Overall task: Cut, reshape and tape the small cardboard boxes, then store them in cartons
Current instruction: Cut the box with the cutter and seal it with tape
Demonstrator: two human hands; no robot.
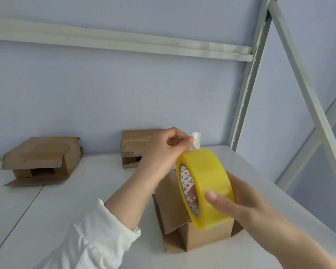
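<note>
Both hands are busy in the head view. The left hand (166,150) pinches the crinkled clear tape end (196,140) between thumb and fingers. The right hand (239,206) grips the tape roll (204,181), thumb on its outer face, fingertips partly visible through the printed core. The roll hides much of the small cardboard box (200,236) standing beneath it on the smooth white table (66,210); one flap rises beside the left wrist. The tape is a wide, glossy ring of translucent yellow. Two more plain brown boxes lie farther back: an open box (43,160) at left, and a rear box (133,147) against the wall, partly behind the left hand. The white sleeve (97,239) is cut off at the bottom edge.
</note>
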